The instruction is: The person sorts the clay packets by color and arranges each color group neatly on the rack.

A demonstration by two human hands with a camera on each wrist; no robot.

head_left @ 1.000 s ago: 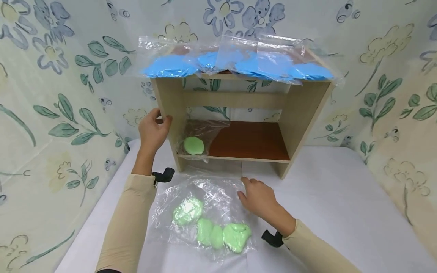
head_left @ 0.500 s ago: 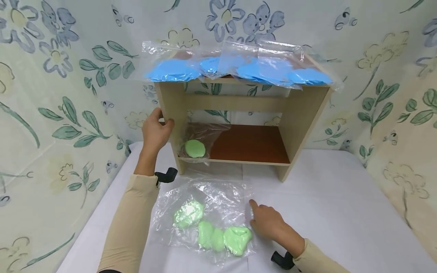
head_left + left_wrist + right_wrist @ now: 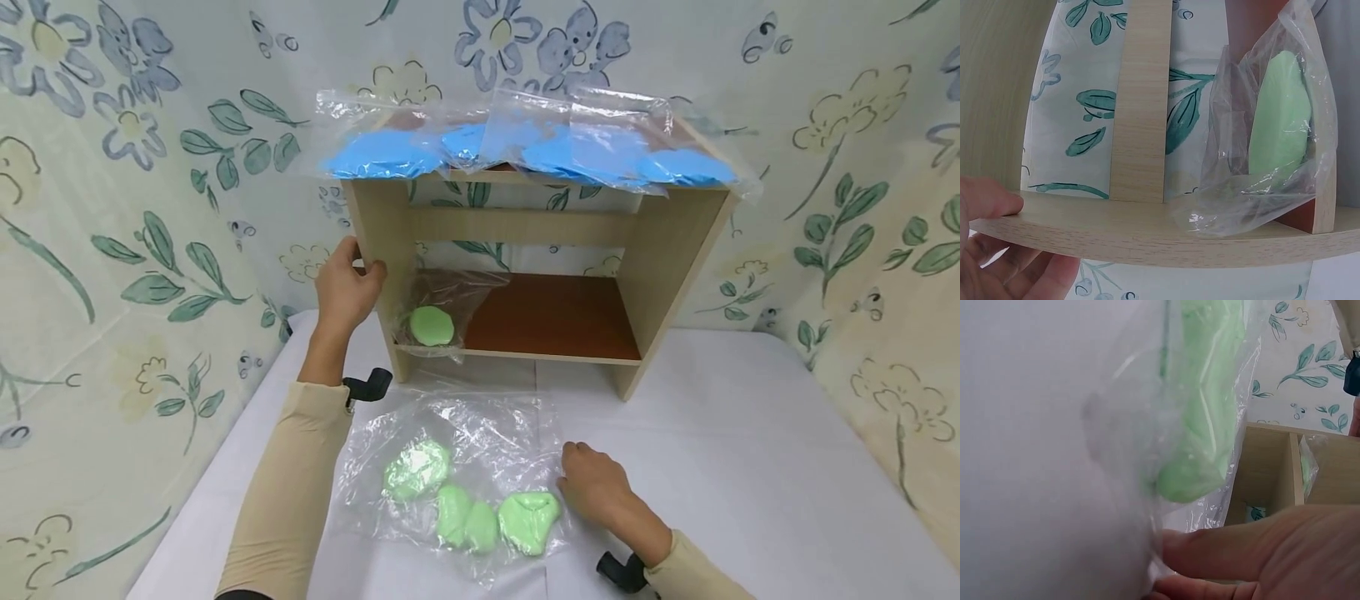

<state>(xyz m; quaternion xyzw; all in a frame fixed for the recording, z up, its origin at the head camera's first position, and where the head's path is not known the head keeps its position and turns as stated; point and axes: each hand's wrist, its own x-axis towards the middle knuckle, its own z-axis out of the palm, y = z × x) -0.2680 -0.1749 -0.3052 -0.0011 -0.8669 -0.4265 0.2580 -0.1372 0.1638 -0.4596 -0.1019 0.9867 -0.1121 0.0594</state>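
My left hand (image 3: 347,287) grips the left side panel (image 3: 384,258) of a small wooden shelf, thumb on one face and fingers on the other, as the left wrist view (image 3: 1004,250) shows. On the table, my right hand (image 3: 600,487) pinches the right edge of clear plastic bagging (image 3: 487,425) between thumb and fingers. Light green soft-looking lumps lie in this bagging, one of them a folded lump (image 3: 528,522) nearest my right hand. How many bags overlap there I cannot tell. Another bagged green lump (image 3: 432,326) sits at the left of the lower shelf board.
Clear bags with flat blue contents (image 3: 585,154) lie along the shelf's top, overhanging its front edge. The brown lower board (image 3: 555,317) extends right of the bagged green lump. White cloth (image 3: 750,433) covers the table, and floral fabric (image 3: 847,250) hangs behind.
My right hand has moved down toward me along the bagging's right side, and its fingers have closed on the edge. The rightmost green lump has shifted slightly right. My left hand stays on the panel.
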